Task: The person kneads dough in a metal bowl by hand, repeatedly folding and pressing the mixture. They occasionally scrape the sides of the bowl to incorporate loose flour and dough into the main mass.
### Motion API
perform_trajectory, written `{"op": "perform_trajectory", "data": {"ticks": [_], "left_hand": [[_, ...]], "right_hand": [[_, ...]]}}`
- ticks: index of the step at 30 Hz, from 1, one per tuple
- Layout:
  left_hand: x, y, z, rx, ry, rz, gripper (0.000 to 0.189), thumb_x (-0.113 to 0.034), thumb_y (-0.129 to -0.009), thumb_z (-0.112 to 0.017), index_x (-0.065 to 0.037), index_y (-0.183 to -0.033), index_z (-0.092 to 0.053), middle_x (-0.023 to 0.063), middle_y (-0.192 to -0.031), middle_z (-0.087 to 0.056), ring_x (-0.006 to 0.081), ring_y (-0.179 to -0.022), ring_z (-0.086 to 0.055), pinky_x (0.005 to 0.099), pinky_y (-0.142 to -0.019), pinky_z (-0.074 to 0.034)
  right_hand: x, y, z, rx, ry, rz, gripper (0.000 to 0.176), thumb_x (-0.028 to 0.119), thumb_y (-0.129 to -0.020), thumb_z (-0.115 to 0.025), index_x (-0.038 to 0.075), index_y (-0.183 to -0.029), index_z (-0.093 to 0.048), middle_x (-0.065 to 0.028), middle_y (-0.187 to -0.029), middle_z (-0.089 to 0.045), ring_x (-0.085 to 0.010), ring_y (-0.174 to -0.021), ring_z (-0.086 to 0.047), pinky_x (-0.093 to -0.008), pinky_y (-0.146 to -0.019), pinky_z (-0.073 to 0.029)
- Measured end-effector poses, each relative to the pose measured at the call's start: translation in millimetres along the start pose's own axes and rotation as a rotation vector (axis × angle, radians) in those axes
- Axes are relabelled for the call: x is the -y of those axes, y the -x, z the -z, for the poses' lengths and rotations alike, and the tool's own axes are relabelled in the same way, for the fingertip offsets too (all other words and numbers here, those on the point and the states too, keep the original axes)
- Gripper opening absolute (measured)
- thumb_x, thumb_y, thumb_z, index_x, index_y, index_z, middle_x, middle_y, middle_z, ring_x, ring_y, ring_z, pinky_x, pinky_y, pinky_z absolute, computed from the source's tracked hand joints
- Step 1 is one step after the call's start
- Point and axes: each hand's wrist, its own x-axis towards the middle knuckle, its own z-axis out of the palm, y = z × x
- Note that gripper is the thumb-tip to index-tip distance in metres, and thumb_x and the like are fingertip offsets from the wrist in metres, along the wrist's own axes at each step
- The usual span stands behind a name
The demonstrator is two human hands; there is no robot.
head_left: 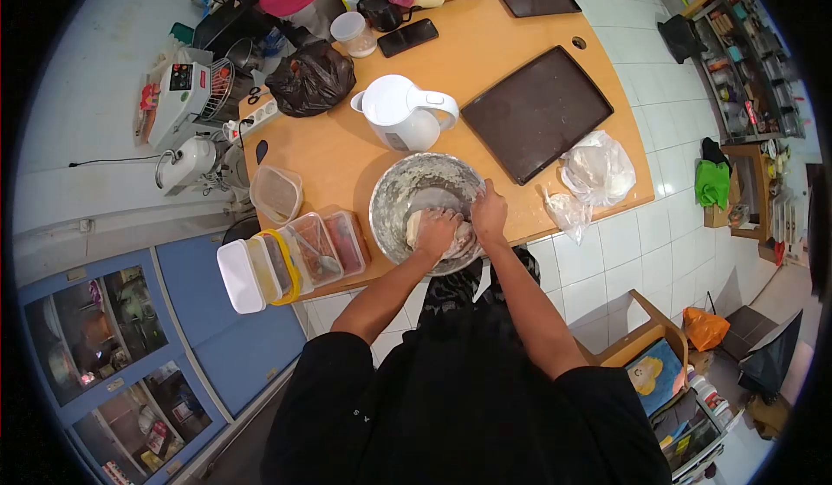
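A metal mixing bowl [390,186], its inner wall smeared with flour and dough, stands at the near edge of the wooden table. Inside it lies a lump of pale dough [414,225], partly covered by my hand. My left hand [438,230] presses on this dough with its fingers curled over it. At the bowl's right side, my right hand [490,211] is closed around the rim. Directly behind the bowl is a white electric kettle [400,108], its handle pointing right.
A dark baking tray [537,112] and flour-dusted plastic bags [598,169] lie to the right. Plastic containers [321,247] stand at the left edge. Farther back are a black plastic bag [312,79], a lidded tub [354,36] and a phone [408,38].
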Motion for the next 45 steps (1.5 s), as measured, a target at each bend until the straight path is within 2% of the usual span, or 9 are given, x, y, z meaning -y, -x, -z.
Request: {"op": "perform_trajectory", "data": {"ticks": [7, 10, 19, 28, 37, 40, 43, 44, 45], "left_hand": [[16.7, -20.7, -22.5, -0.168, -0.03, -0.032, 0.019, -0.022, -0.083, -0.054, -0.017, -0.097, -0.066, 0.0022, -0.094, -0.064, 0.0221, -0.101, -0.059, 0.0448, -0.088, -0.04], [20.6, -30.7, -26.9, -0.047, 0.092, 0.02, 0.024, -0.023, -0.083, -0.053, -0.019, -0.103, -0.067, 0.0015, -0.107, -0.065, 0.021, -0.106, -0.059, 0.046, -0.09, -0.04], [26.5, -60.3, -31.5, -0.14, 0.1, 0.127, 0.018, -0.022, -0.082, -0.055, -0.013, -0.09, -0.068, 0.0027, -0.101, -0.068, 0.0207, -0.096, -0.063, 0.0402, -0.084, -0.046], [25.7, -89.1, -59.6, -0.327, 0.293, 0.755, 0.03, -0.033, -0.083, -0.059, -0.007, -0.072, -0.069, 0.0163, -0.072, -0.068, 0.0325, -0.065, -0.067, 0.045, -0.063, -0.051], [32.1, -116.0, -38.8, -0.405, 0.683, 1.544, 0.045, -0.047, -0.086, -0.053, -0.005, -0.084, -0.068, 0.0211, -0.086, -0.068, 0.0356, -0.074, -0.067, 0.0451, -0.067, -0.052], [84.1, -99.3, -125.7, -0.447, 2.03, 1.115, 0.046, -0.045, -0.089, -0.049, -0.002, -0.083, -0.066, 0.0161, -0.079, -0.067, 0.0333, -0.072, -0.063, 0.0441, -0.07, -0.051], [45.0, -78.8, 0.1, -0.094, 1.929, 1.068, 0.042, -0.047, -0.09, -0.049, -0.008, -0.087, -0.065, 0.0119, -0.083, -0.066, 0.0293, -0.074, -0.061, 0.0405, -0.073, -0.05], [27.8, -72.8, 31.8, 0.077, 1.877, 1.146, 0.044, -0.047, -0.094, -0.044, -0.008, -0.1, -0.063, 0.0136, -0.099, -0.065, 0.026, -0.089, -0.06, 0.0371, -0.082, -0.048], [13.8, -66.7, 32.0, 0.044, 1.779, 1.068, 0.039, -0.041, -0.096, -0.045, -0.007, -0.102, -0.062, 0.0117, -0.099, -0.063, 0.0242, -0.091, -0.058, 0.0349, -0.083, -0.047]], "right_hand": [[-4.3, -6.8, -9.4, -0.024, -0.054, 0.045, 0.018, 0.011, -0.086, -0.06, 0.002, -0.1, -0.055, -0.0274, -0.067, -0.06, -0.0476, -0.067, -0.061, -0.053, -0.057, -0.046], [-5.7, -5.3, -6.7, 0.0, -0.042, 0.01, 0.018, 0.011, -0.087, -0.06, 0.001, -0.101, -0.056, -0.0276, -0.066, -0.059, -0.0469, -0.066, -0.06, -0.0523, -0.056, -0.045], [-12.4, -4.4, -3.2, 0.027, -0.107, 0.047, 0.017, 0.009, -0.087, -0.058, 0.0, -0.101, -0.056, -0.0284, -0.065, -0.057, -0.0464, -0.065, -0.06, -0.0491, -0.054, -0.045], [-15.9, -2.9, -7.2, 0.003, -0.108, 0.052, 0.016, 0.012, -0.088, -0.059, 0.002, -0.1, -0.055, -0.0259, -0.064, -0.058, -0.0446, -0.064, -0.061, -0.0498, -0.055, -0.046], [-1.1, -1.2, -3.0, -0.016, -0.013, 0.017, 0.016, 0.013, -0.089, -0.059, 0.002, -0.101, -0.056, -0.0271, -0.066, -0.059, -0.0459, -0.064, -0.061, -0.051, -0.055, -0.046], [5.2, -1.2, -1.1, 0.017, 0.055, -0.032, 0.016, 0.013, -0.088, -0.059, 0.005, -0.101, -0.054, -0.0234, -0.071, -0.064, -0.043, -0.069, -0.064, -0.0504, -0.06, -0.049], [3.9, -0.5, -4.1, 0.004, 0.064, -0.034, 0.016, 0.014, -0.088, -0.058, 0.005, -0.101, -0.054, -0.0229, -0.072, -0.064, -0.0427, -0.071, -0.064, -0.0505, -0.061, -0.049], [4.6, 0.7, -4.0, 0.002, 0.066, -0.039, 0.016, 0.014, -0.089, -0.058, 0.005, -0.102, -0.054, -0.0229, -0.072, -0.064, -0.0427, -0.071, -0.064, -0.0508, -0.061, -0.049], [5.9, 1.4, -3.5, 0.001, 0.069, -0.044, 0.016, 0.014, -0.089, -0.058, 0.005, -0.102, -0.054, -0.023, -0.072, -0.064, -0.0428, -0.071, -0.064, -0.051, -0.062, -0.049]]}}
